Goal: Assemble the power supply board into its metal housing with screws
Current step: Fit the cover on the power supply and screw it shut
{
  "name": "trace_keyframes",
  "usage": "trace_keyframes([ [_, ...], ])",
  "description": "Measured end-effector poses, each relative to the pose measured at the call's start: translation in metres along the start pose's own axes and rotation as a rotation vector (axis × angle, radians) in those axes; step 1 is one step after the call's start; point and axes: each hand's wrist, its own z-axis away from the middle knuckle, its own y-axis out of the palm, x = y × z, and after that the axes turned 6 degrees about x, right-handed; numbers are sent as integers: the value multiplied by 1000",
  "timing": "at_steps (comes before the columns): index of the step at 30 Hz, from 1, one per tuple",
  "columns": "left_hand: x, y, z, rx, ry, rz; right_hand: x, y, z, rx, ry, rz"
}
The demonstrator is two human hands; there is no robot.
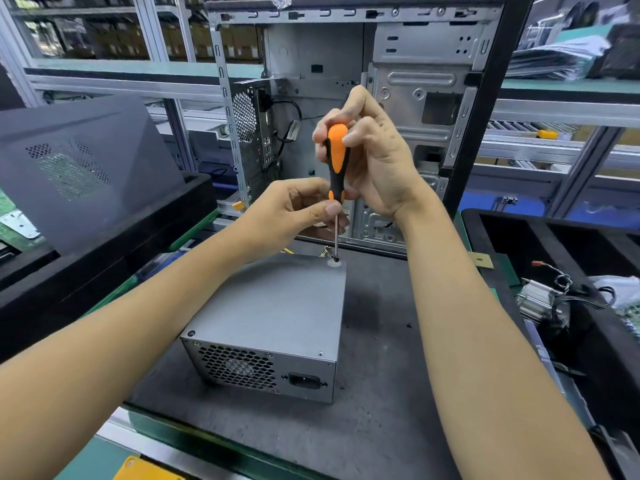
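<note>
The grey metal power supply housing [277,317] lies closed on the dark mat, its fan grille and power socket facing me. An orange and black screwdriver [336,161] stands upright over the housing's far right corner, its tip on a screw [336,260] in a pale round patch. My right hand [374,147] grips the screwdriver's handle from the top. My left hand [294,209] pinches the shaft just below the handle. The board inside the housing is hidden.
An open computer case [363,116] stands upright just behind the housing. A dark grey side panel [79,168] leans in a black tray at the left. A black tray [571,271] with a heatsink and cables sits at the right.
</note>
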Motion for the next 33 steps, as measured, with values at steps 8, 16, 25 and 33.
trace_keyframes([
  [8,-18,1,-9,-37,2,32,0,6,-8,-98,-83,254],
  [16,-19,0,-3,42,-30,54,-1,-3,-1,-114,5,234],
  [25,-18,11,-9,-102,32,91,0,-1,-5,-84,-50,166],
  [33,-13,9,-9,-36,-12,86,-1,-12,-2,-185,-60,290],
])
